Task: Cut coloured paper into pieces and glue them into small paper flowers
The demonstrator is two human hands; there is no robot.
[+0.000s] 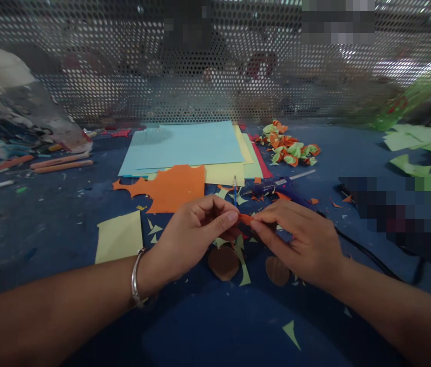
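A small orange paper piece (245, 219) is pinched between my two hands above the middle of the table. The thumb and fingers of my left hand (188, 227) close on its left end, and a silver bangle circles that wrist. At its right end, the fingertips of my right hand (303, 239) are pressed together on it. Below the hands lie a brown disc (223, 264) and a smaller brown disc (277, 271), among pale green paper scraps (244, 267). Just behind the fingers is a thin blue stick with a pointed tip (235, 191).
A cut orange sheet (179, 186) overlaps stacked light blue sheets (188, 145). Folded orange and green paper pieces (295, 153) lie in a heap near a dark blue tool (272, 187). A pale yellow sheet (120, 237) lies left. Perforated metal (123, 76) stands behind.
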